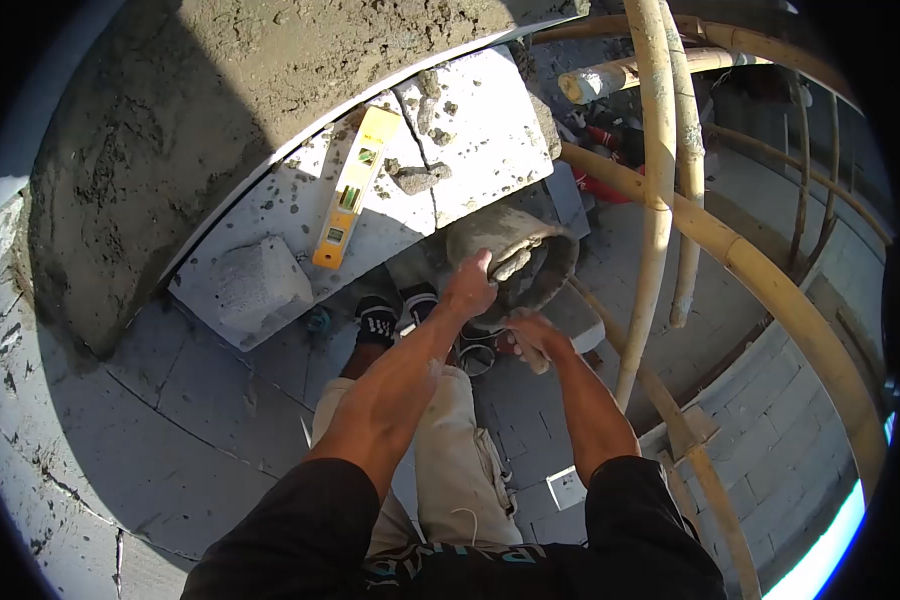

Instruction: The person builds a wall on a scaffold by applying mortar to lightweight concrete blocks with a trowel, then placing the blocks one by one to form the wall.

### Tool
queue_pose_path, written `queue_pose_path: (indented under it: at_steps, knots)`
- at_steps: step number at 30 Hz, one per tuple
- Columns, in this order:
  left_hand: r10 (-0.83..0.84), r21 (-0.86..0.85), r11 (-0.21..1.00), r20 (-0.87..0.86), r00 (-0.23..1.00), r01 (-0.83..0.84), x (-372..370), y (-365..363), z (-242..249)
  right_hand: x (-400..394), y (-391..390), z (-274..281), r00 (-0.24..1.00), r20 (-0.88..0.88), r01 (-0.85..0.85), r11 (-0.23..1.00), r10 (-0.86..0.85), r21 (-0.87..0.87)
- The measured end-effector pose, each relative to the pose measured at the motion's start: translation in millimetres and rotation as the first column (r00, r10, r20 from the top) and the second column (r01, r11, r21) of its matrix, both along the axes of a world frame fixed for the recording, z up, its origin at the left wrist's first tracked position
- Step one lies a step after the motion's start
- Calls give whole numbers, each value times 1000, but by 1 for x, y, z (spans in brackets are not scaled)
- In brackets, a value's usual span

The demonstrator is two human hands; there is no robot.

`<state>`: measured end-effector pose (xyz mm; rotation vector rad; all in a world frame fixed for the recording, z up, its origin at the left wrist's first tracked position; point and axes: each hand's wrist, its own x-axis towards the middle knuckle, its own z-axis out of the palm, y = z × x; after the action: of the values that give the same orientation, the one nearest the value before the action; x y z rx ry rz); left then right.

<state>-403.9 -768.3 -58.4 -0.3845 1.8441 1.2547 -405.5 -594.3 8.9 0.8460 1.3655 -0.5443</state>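
Note:
Just right of the middle of the head view, a mortar-stained bucket (560,275) is tipped with its mouth toward the right. My left hand (470,285) is closed at the near side of its rim, beside a lump of wet mortar (513,264). Below the bucket's mouth, my right hand (532,335) is closed round a tool handle (533,358); the rest of the tool is hidden by the bucket. A yellow spirit level (358,185) lies on the white block ledge (485,120) beyond my hands.
Fresh mortar covers the curved wall (160,150) at the upper left. A broken white block (260,285) sits on the ledge's left end. Bamboo poles (658,200) rise close on the right, with more curving past them. My feet are on the floor below the ledge.

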Motion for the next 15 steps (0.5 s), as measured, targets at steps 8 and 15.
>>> queue_pose_path:
  at_steps: [8,15]
  knots:
    - [173,59,985,-182,968,-165,18,24,139,89,138,66,710,-538,-438,884,453,166]
    - [278,76,961,-245,929,-267,26,-49,295,14,39,141,635,-455,-675,735,624,65]
